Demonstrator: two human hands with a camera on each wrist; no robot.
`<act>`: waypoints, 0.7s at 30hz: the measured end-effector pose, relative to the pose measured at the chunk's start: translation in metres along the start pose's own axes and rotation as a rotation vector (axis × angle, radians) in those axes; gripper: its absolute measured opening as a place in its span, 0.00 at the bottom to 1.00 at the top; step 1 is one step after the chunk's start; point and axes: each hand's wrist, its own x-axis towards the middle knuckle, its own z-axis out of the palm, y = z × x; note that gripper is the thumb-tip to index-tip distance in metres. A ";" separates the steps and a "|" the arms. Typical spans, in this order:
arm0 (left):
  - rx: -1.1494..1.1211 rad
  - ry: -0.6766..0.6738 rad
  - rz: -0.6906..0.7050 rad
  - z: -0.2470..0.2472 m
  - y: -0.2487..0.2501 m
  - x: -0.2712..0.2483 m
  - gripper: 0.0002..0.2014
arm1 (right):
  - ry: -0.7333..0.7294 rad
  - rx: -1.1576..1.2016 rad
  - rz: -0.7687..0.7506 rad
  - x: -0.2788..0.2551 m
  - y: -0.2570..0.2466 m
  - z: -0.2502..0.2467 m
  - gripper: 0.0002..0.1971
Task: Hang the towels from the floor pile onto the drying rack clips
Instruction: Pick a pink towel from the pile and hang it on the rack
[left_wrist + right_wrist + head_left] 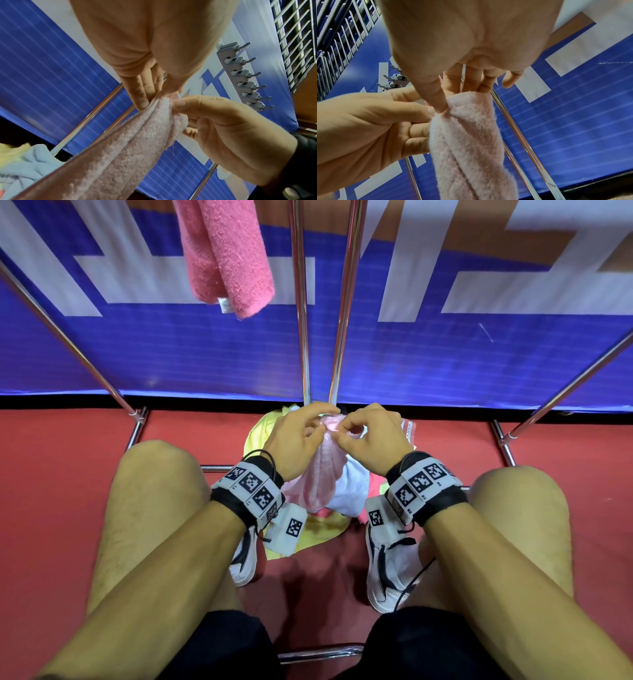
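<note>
From the head view, our left hand (297,440) and right hand (371,436) pinch the pale pink towel (320,474) above the floor pile (322,525). Left wrist: the clips (247,75) sit well apart overhead. Right wrist: only our fingers (436,97) nip the bunched edge, so it could slip.

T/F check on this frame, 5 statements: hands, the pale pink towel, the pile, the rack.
1. Both hands pinch the pale pink towel at its top edge. True: left hand, right hand.
2. The towel has cleared the floor pile. False: its lower end reaches down onto the pile.
3. A darker pink towel already hangs above. True.
4. The right hand is empty. False: its grip is on the towel.
5. The clips each hold a towel. False: those visible are empty.
</note>
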 end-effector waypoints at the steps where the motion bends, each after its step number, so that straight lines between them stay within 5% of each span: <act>1: 0.015 0.011 -0.006 0.000 0.000 0.001 0.15 | 0.011 0.022 -0.007 0.000 0.000 0.000 0.10; 8: -0.057 0.109 -0.047 0.000 0.006 0.003 0.09 | 0.117 0.147 -0.015 -0.001 -0.005 0.000 0.04; 21: -0.083 0.058 -0.007 0.002 0.001 0.002 0.07 | 0.128 0.271 0.032 0.000 -0.004 -0.001 0.13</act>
